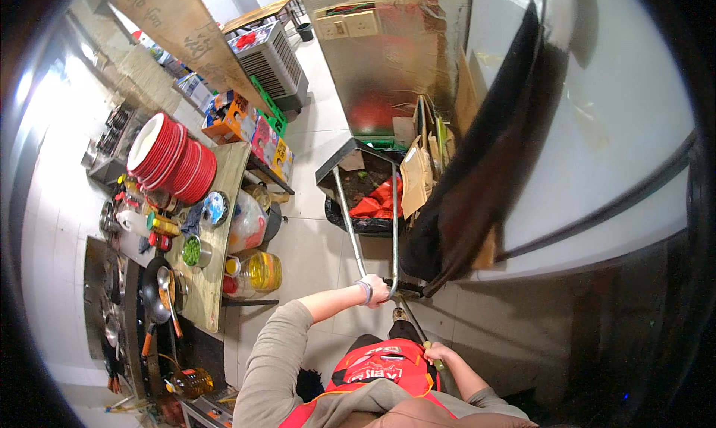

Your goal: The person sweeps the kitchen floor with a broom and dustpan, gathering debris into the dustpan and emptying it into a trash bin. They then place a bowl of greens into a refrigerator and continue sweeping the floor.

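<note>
My left hand grips the lower end of the bent metal handle of a long-handled dustpan. The dustpan is tilted over a bin lined with a black bag, in which red plastic and dark waste lie. Beside my left hand, dark bristles, apparently of a broom, show near the floor. My right hand is closed around the broom's pole in front of the red apron.
A wooden table on the left bears stacked red plates, a metal pot of chopped greens and bottles. Oil jugs stand under it. A wok lies beyond. Flattened cardboard and a dark hanging cloth are on the right.
</note>
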Motion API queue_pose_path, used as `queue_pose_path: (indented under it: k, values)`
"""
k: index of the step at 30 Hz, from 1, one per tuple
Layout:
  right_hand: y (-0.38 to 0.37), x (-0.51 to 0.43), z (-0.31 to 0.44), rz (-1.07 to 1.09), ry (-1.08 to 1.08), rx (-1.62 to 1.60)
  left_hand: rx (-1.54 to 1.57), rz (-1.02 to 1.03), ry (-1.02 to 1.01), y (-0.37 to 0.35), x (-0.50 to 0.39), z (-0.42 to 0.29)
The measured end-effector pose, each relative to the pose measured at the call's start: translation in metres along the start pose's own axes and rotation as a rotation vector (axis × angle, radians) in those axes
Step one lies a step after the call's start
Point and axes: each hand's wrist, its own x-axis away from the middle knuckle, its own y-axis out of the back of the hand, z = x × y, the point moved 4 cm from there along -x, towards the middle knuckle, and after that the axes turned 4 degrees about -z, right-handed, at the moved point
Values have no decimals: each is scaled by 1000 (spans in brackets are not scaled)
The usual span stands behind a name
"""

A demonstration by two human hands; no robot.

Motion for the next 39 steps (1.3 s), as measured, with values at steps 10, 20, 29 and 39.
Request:
queue_pose_path:
  k: [10,20,29,39]
  values:
    - [-26,-5,-11,12,-6,-100,-8,2,-26,-17,3,26]
    - [-22,-18,-7,45,117,-106,-12,-278,158,111,14,60]
    - [2,-13,9,44,114,-260,246,-1167,528,206,158,89]
    - [38,-2,91,299,373,-1034,865,-1857,1048,82,314,64]
